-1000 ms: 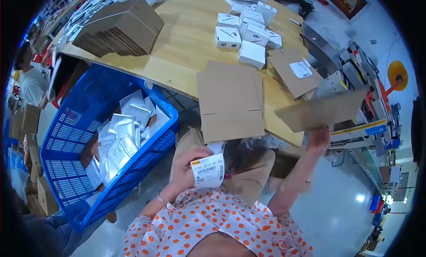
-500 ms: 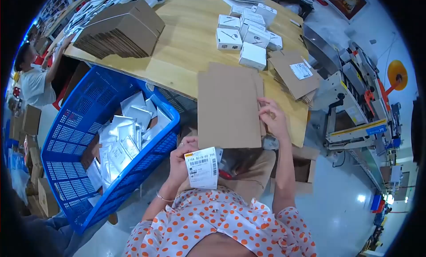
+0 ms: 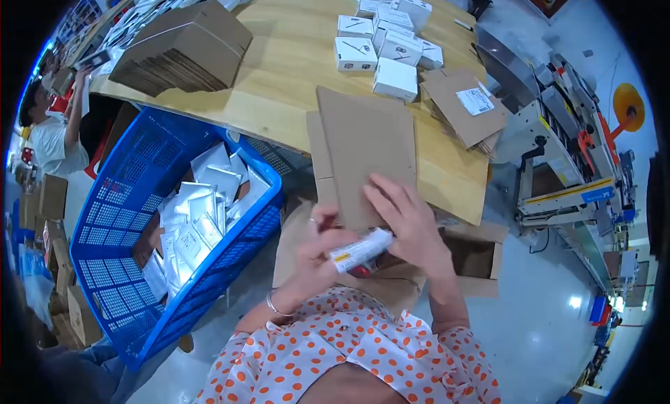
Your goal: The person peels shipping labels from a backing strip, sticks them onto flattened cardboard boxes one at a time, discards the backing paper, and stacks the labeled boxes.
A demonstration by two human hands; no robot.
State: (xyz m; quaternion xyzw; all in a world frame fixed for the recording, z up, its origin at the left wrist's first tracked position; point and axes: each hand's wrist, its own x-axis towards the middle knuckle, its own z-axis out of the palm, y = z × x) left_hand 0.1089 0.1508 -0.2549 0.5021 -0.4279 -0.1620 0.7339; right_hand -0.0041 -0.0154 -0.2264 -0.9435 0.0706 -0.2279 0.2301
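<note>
1. Two bare hands are working close together below my head camera; the left hand [image 3: 314, 256] is curling its fingers around a white, printed paper label strip [image 3: 364, 249] with a yellow corner mark.
2. That strip is bending and reaching from the left fingers toward the right palm; I am not able to tell whether it is touching the palm.
3. The right hand [image 3: 413, 226] is lying partly open, its fingers loosely spread on a flat, brown cardboard sheet [image 3: 373, 142], which is stretching ahead of both hands.
4. Beneath that sheet, ahead of the left hand, I am seeing the edge of more flat brown cardboard [image 3: 316, 145].
5. Beyond the right hand, small white printed cardboard boxes [image 3: 395, 79] are sitting in a cluster on a pale wooden table [image 3: 279, 76].
6. Left of the left hand, a blue plastic lattice basket [image 3: 234, 245] is holding shiny silver packets [image 3: 192, 226].
</note>
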